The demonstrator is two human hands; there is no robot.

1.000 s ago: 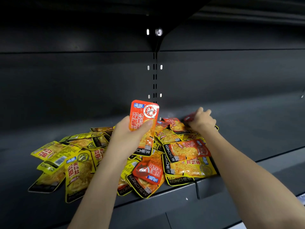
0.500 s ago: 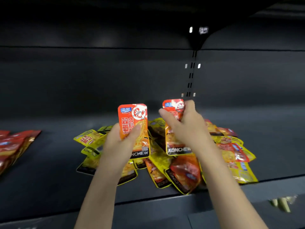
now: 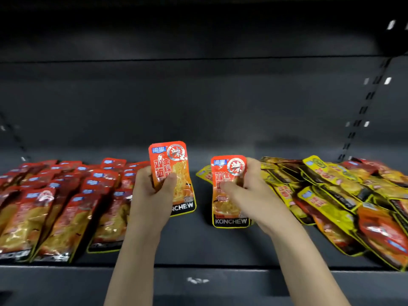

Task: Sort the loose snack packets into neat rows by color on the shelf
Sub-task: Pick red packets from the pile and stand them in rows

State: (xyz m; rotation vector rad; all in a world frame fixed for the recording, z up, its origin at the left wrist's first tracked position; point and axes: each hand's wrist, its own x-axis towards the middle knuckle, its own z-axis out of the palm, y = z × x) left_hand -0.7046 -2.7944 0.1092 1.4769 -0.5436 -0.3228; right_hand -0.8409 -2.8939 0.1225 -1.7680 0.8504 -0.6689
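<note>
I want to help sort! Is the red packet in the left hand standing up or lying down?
Standing up. The left hand holds the red packet upright above the shelf, its top pointing up.

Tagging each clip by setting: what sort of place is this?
Probably a shop aisle or stockroom. A dark metal shelf with slotted uprights holds rows of red packets and a mixed loose pile, many of one brand.

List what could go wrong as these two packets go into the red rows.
The red rows lean and overlap, so a nudge from the left packet could topple some. The right packet is pinched near its top by the right hand and may slip. The mixed pile overhangs the shelf edge.
</note>
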